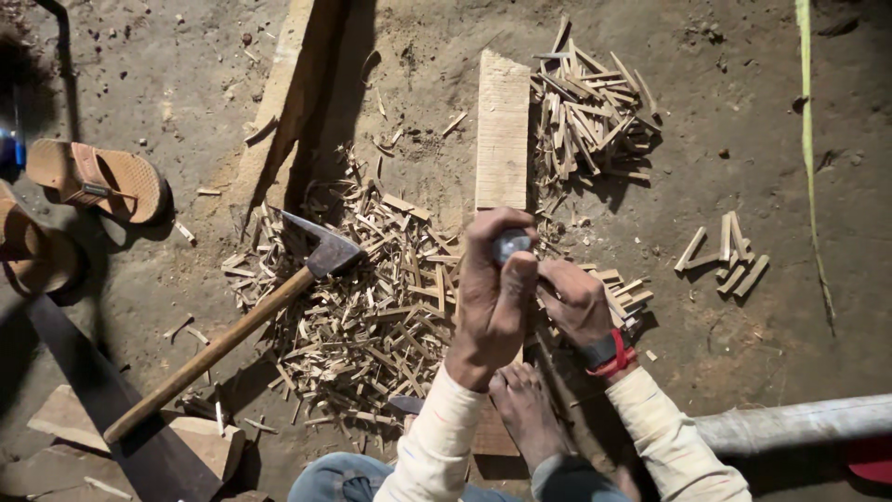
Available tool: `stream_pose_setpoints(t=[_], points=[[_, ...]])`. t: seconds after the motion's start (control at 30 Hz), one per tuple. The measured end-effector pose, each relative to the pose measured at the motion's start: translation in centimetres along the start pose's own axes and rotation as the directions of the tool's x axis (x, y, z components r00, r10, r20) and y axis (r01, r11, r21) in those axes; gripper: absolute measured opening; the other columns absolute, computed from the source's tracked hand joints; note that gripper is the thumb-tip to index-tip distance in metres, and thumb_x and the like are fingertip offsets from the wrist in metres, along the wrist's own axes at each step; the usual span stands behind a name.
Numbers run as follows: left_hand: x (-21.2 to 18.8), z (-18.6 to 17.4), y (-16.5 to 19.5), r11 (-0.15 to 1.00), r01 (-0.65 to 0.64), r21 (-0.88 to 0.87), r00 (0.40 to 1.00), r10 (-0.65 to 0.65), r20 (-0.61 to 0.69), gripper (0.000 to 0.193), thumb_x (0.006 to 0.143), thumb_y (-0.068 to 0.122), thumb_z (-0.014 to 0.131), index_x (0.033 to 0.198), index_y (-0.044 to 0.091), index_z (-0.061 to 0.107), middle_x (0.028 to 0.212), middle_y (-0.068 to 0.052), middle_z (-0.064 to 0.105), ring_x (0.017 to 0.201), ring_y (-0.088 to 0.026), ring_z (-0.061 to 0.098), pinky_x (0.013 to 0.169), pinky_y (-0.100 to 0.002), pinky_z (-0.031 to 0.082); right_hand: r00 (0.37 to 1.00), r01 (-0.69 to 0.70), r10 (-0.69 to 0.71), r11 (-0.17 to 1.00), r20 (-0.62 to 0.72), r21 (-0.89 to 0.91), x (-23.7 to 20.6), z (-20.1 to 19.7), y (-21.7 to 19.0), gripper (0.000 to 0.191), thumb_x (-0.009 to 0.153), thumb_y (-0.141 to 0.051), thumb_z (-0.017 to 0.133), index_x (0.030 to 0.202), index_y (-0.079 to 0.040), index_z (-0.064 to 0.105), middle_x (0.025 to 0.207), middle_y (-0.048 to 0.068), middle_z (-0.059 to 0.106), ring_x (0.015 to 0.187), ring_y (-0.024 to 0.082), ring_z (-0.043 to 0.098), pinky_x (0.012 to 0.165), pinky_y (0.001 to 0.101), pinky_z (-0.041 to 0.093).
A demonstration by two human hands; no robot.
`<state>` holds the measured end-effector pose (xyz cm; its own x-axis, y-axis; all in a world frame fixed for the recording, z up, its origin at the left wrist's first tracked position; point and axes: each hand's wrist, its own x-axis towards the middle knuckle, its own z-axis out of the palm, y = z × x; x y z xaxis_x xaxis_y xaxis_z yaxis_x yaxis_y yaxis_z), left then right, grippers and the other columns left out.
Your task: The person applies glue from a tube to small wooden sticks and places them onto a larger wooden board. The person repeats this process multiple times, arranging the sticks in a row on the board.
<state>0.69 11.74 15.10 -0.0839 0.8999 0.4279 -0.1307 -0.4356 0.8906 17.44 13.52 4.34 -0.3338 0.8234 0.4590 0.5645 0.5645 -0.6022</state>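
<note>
**Splitting sticks on a dirt floor**

Nearest the camera: a bare foot (525,409) pressed on the near end of the plank (503,130), likely to pin it in place. Just above the foot, left hand (492,297) raised over the plank, fingers (511,279) closed round a small dark metal-tipped tool (510,244) held upright, probably for a downward stroke. Right of the plank, touching it, right hand (571,302) with a red and black wristband (609,355); fingers curled down as if steadying a piece, though what they hold cannot be told. Blade (406,404) lying left of the foot.

Left of the plank, a wide heap of wood chips (362,316), with a hammer (232,335) laid across it, head near the plank and handle running away, within easy reach. Right of the plank, a few cut sticks (725,251) set apart. Beyond the hands, right of the plank's far end, a stacked pile of sticks (590,116). Far left of the plank, sandals (98,177). Bare, dusty earth floor (743,74) all round, dimly lit; no walls visible.
</note>
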Motion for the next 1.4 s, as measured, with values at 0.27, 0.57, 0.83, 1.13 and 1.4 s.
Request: stream_pose_setpoints(t=[0.27, 0.57, 0.83, 1.13, 1.4], points=[[0.2, 1.1, -0.3, 1.0, -0.013, 0.024, 0.994, 0.01, 0.112, 0.033, 0.117, 0.035, 0.051, 0.138, 0.01, 0.048, 0.112, -0.008, 0.054, 0.096, -0.018, 0.054, 0.087, -0.032, 0.048, 0.986, -0.127, 0.118, 0.989, 0.115, 0.076, -1.6, 0.7, 3.5, 0.017, 0.089, -0.018, 0.067, 0.099, -0.003, 0.067, 0.088, 0.017, 0.069, 0.079, 0.035, 0.071, 0.065, 0.0413, 0.056], [-0.9, 1.2, -2.3, 0.997, -0.02, 0.077, 0.976, 0.003, 0.22, 0.037, 0.116, 0.045, 0.043, 0.132, 0.012, 0.047, 0.118, -0.008, 0.053, 0.099, -0.017, 0.058, 0.087, -0.035, 0.054, 0.977, -0.175, 0.158, 0.977, 0.142, 0.121, -1.4, 1.4, 4.2, 0.028, 0.098, -0.03, 0.065, 0.096, -0.003, 0.066, 0.082, 0.012, 0.07, 0.069, 0.025, 0.073, 0.056, 0.0371, 0.058], [-0.1, 0.4, -0.7, 0.995, 0.069, 0.078, 0.963, -0.087, 0.256, 0.04, 0.112, 0.044, 0.046, 0.129, 0.008, 0.048, 0.103, -0.008, 0.055, 0.089, -0.017, 0.059, 0.076, -0.034, 0.049, 0.983, -0.123, 0.122, 0.992, 0.138, 0.0, -0.5, 1.2, 3.2, 0.021, 0.094, -0.025, 0.07, 0.093, -0.004, 0.069, 0.08, 0.012, 0.07, 0.07, 0.025, 0.073, 0.06, 0.0377, 0.057], [-1.2, -1.1, 1.8, 0.986, -0.128, 0.111, 0.972, 0.102, 0.212, 0.032, 0.121, 0.039, 0.043, 0.133, 0.01, 0.046, 0.11, -0.007, 0.055, 0.089, -0.016, 0.055, 0.08, -0.029, 0.049, 0.994, 0.065, -0.074, 0.992, 0.076, 0.111, 0.8, 0.8, 1.7, 0.014, 0.086, -0.021, 0.077, 0.094, -0.01, 0.074, 0.083, 0.009, 0.073, 0.071, 0.023, 0.073, 0.063, 0.036, 0.058], [-1.9, -2.0, -1.8, 0.994, 0.083, 0.077, 0.987, -0.093, 0.131, 0.038, 0.113, 0.038, 0.052, 0.135, 0.008, 0.048, 0.11, -0.008, 0.056, 0.096, -0.015, 0.055, 0.086, -0.03, 0.048, 0.991, -0.078, 0.082, 0.996, 0.107, -0.039, 0.1, 3.3, 3.1, 0.014, 0.083, -0.016, 0.074, 0.095, -0.008, 0.072, 0.081, 0.014, 0.069, 0.068, 0.03, 0.069, 0.061, 0.0386, 0.054]])
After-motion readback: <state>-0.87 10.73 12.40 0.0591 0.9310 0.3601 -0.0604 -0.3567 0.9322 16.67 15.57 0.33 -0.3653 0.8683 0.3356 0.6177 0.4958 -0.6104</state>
